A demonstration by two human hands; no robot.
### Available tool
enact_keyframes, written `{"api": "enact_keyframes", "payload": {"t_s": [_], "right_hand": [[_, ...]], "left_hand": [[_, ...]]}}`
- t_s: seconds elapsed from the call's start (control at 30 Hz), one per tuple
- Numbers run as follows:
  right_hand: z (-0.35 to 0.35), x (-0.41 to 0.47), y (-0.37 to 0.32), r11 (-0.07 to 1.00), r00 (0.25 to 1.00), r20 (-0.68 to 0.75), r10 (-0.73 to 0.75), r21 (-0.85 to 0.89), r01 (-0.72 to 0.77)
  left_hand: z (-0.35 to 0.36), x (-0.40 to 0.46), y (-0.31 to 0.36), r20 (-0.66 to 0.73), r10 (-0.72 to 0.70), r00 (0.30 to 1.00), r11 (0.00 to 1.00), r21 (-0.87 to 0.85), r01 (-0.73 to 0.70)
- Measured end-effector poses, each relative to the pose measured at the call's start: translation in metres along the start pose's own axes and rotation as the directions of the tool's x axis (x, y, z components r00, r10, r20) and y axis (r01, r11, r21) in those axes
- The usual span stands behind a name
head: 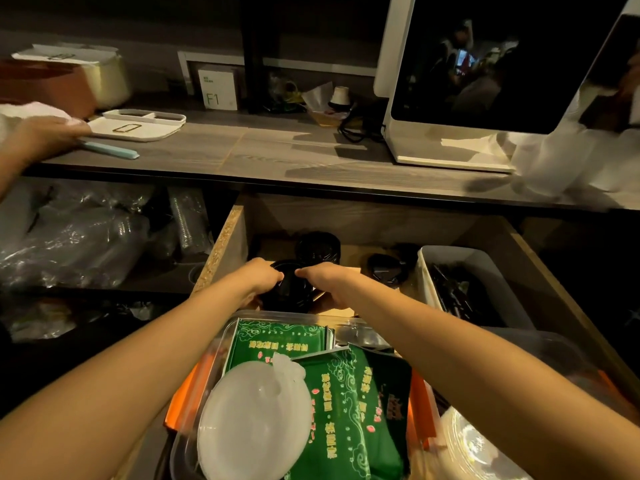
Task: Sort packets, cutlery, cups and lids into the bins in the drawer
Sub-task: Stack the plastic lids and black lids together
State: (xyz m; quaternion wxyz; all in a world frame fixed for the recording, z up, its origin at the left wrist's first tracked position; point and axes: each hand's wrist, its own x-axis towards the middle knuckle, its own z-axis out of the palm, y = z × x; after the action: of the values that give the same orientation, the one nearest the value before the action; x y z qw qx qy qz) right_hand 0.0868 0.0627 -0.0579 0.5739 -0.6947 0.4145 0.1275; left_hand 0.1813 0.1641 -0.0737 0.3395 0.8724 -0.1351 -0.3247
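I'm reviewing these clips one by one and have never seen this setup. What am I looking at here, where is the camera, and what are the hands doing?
There is no machine: a person wears a wide-angle camera on the head, looking forward and down at their own bare arms. Both reach into an open wooden drawer. The left hand and right hand grip a stack of black lids from either side. Nearer the camera, a clear bin holds green packets and a translucent lid. A white bin to the right holds dark cutlery. Above is a counter with a screen; another person's hand shows at far left.
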Motion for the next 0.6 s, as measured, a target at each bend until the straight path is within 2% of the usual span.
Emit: {"api": "enact_keyframes", "payload": {"t_s": [0.1,0.2,0.4,0.5,0.6], "right_hand": [[-0.003,-0.005,0.001,1.000,1.000,0.001,-0.025,0.016,0.025],[-0.011,-0.013,0.000,0.998,0.996,-0.060,-0.063,-0.032,0.061],[-0.046,-0.033,0.000,0.977,0.964,-0.215,-0.158,0.105,0.183],[-0.074,-0.048,0.004,0.940,0.938,-0.289,-0.190,0.221,0.259],[-0.098,-0.054,0.013,0.935,0.938,-0.287,-0.196,0.234,0.267]], "left_hand": [[0.000,-0.001,0.003,-0.031,0.038,0.999,0.998,-0.058,-0.040],[-0.003,-0.013,0.014,-0.116,0.163,0.980,0.987,0.027,-0.161],[-0.005,-0.062,0.051,-0.211,0.422,0.882,0.904,0.029,-0.426],[-0.004,-0.076,0.066,-0.217,0.446,0.868,0.895,0.082,-0.439],[-0.002,-0.077,0.072,-0.156,0.426,0.891,0.903,0.126,-0.410]]}}
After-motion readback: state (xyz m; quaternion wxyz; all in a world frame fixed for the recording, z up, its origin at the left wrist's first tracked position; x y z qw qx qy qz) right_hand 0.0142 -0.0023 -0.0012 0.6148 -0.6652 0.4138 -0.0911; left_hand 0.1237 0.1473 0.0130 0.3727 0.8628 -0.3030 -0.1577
